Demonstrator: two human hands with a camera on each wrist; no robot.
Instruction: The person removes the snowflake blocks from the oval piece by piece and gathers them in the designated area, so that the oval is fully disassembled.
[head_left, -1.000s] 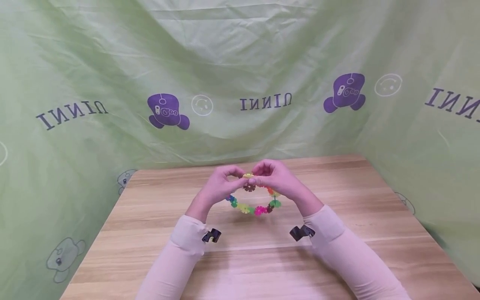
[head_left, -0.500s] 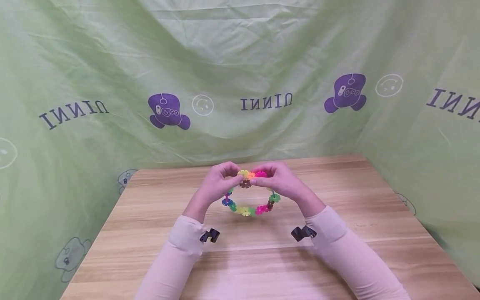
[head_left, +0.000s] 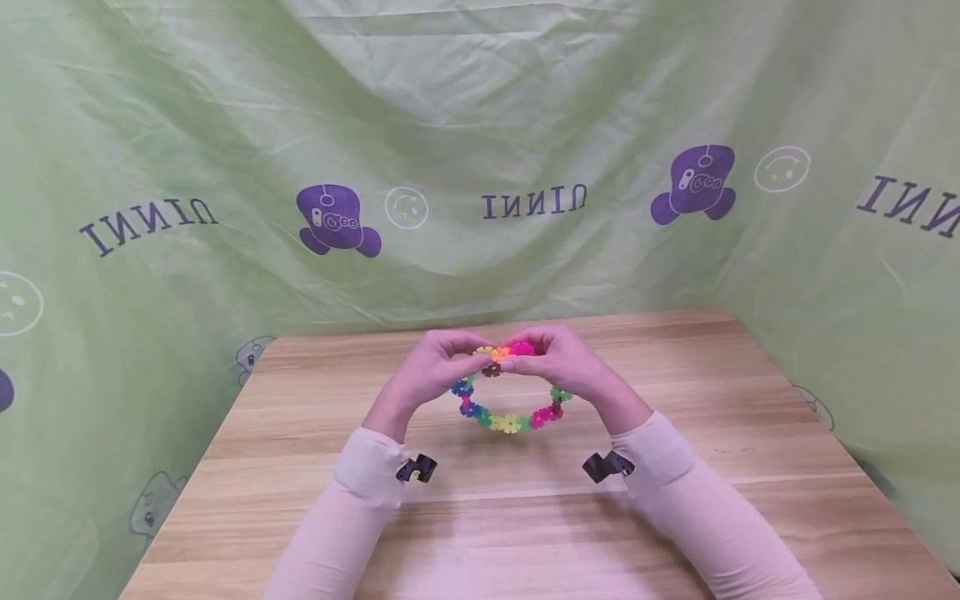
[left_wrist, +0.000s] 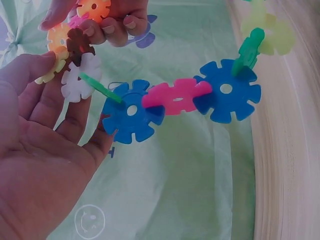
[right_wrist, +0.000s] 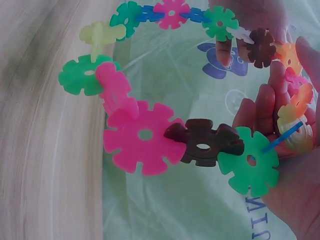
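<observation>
A loop of interlocking snowflake discs (head_left: pixel 508 423) in many colours hangs from both hands above the wooden table. My left hand (head_left: pixel 431 367) pinches its top at a yellow disc (left_wrist: pixel 52 70), beside an orange one and a brown disc (left_wrist: pixel 80 45). Close against it, my right hand (head_left: pixel 558 358) grips the loop near an orange disc (head_left: pixel 501 355) and a pink disc (head_left: pixel 522 348). Blue discs (left_wrist: pixel 227 90) lead down from the left hand's side. On the right side, a green disc (right_wrist: pixel 250 160) joins a brown one and a large pink one. The fingers partly hide the gripped discs.
The wood-grain table (head_left: pixel 495 533) lies under the hands. Behind it and along both sides hangs a green printed curtain (head_left: pixel 480 125). A small black camera mount (head_left: pixel 417 468) sits at the left cuff, and another mount (head_left: pixel 607 467) at the right.
The lower part of the loop has swung to the right. Orange and pink discs have come into sight between the hands, which moved slightly apart and then back closer.
</observation>
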